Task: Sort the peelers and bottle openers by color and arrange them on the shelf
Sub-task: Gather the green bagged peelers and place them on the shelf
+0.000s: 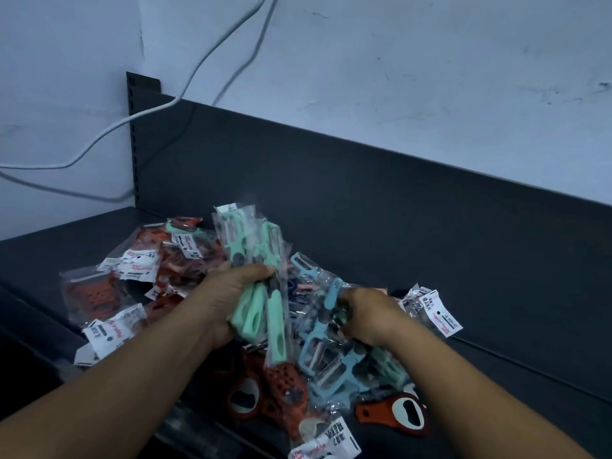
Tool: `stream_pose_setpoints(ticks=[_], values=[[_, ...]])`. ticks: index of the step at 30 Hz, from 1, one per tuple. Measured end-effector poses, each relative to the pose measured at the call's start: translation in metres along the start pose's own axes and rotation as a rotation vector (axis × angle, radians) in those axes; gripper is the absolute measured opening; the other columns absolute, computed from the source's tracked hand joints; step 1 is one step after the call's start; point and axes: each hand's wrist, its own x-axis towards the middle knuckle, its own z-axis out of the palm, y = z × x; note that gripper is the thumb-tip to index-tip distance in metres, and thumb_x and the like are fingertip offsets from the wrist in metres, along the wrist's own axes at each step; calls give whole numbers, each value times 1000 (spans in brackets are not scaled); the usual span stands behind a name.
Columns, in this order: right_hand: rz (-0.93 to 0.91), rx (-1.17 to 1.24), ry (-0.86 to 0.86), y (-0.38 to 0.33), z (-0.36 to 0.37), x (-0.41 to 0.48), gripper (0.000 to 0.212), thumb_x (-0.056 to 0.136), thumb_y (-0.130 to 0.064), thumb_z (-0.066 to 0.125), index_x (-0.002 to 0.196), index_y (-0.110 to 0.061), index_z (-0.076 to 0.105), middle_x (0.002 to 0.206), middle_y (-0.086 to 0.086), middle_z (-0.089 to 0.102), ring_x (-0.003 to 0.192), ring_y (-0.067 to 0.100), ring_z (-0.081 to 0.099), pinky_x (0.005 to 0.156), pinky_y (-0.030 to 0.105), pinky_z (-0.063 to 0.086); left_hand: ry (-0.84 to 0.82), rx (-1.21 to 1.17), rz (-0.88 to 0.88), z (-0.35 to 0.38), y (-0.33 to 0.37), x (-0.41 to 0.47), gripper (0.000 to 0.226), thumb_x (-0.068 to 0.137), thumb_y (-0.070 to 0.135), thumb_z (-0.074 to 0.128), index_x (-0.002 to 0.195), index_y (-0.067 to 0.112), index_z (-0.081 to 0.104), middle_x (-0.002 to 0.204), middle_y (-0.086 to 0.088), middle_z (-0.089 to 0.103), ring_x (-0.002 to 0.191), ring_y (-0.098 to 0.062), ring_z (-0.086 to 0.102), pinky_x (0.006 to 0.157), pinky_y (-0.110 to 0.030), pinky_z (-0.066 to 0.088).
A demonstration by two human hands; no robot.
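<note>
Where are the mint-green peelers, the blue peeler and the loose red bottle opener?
mint-green peelers [275, 313]: head view, on a long handle.
blue peeler [329, 298]: head view, on its handle near the hole.
red bottle opener [367, 410]: head view, on its red handle end.

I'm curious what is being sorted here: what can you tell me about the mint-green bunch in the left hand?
The mint-green peelers are several plastic-looking peelers, each in a clear wrapper, bunched together. Blade ends point up; handles with oval holes hang down. The left hand grips them round the middle, above the mixed pile on the dark shelf. The right hand grips blue peelers beside them.
</note>
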Motion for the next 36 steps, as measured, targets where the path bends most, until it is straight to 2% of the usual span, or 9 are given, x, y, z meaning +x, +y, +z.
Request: stream_pose_setpoints(ticks=[6,13,17,19,24,29,31,34,36], values=[[19,150,39,0,-2,-2,21,77,-7,63,84,-26,57,81,-5,58,82,19,60,65,20,44,-31,29,-20,6,-7,-4,31,83,0,63,113,1,56,61,-13,65,46,-24,64,46,-32,54],[32,665,204,16,-17,5,33,75,2,62,94,-24,55,94,3,65,74,19,62,57,30,53,-52,41,-22,8,-8,-6,35,82,0,63,116,0,57,70,-16,66,52,-27,65,52,-37,58],[57,894,381,18,-27,9,34,73,9,66,94,-16,56,93,6,64,78,20,64,61,31,57,-57,36,-23,15,-9,-8,27,83,-1,62,109,2,58,66,-15,65,49,-26,64,49,-35,56],[58,987,474,18,-31,11,31,75,10,65,91,-15,56,91,8,64,71,19,62,53,26,53,-49,43,-16,18,-9,-9,26,83,0,62,109,1,59,68,-15,65,49,-26,64,49,-35,56],[116,1315,646,24,-42,17,21,88,5,54,96,-11,64,84,9,62,68,19,55,54,27,47,-55,57,8,24,-9,-11,14,84,-2,61,97,5,61,61,-11,67,48,-25,65,48,-34,55],[154,1293,943,45,-60,9,22,92,-1,53,99,-20,63,83,-3,64,74,15,58,63,23,48,-36,75,15,34,-7,-15,19,82,0,65,99,6,60,71,-14,69,55,-28,66,52,-37,57],[94,1303,844,43,-66,-7,17,93,-6,55,100,-18,65,83,1,67,68,15,60,59,26,50,-33,89,29,41,-8,-16,27,82,1,66,107,5,58,78,-16,68,58,-28,67,50,-36,55],[23,1546,403,30,-63,-38,17,97,-11,48,98,-16,64,73,6,65,55,16,57,52,35,53,-52,94,57,60,-14,-19,19,83,-1,64,101,7,60,77,-14,69,58,-27,67,53,-37,58],[20,1684,190,25,-53,-53,20,100,-15,44,105,-16,64,77,8,67,58,17,58,72,56,57,-67,117,73,76,-23,-21,22,83,0,66,103,8,60,83,-16,71,66,-29,68,65,-42,58]])
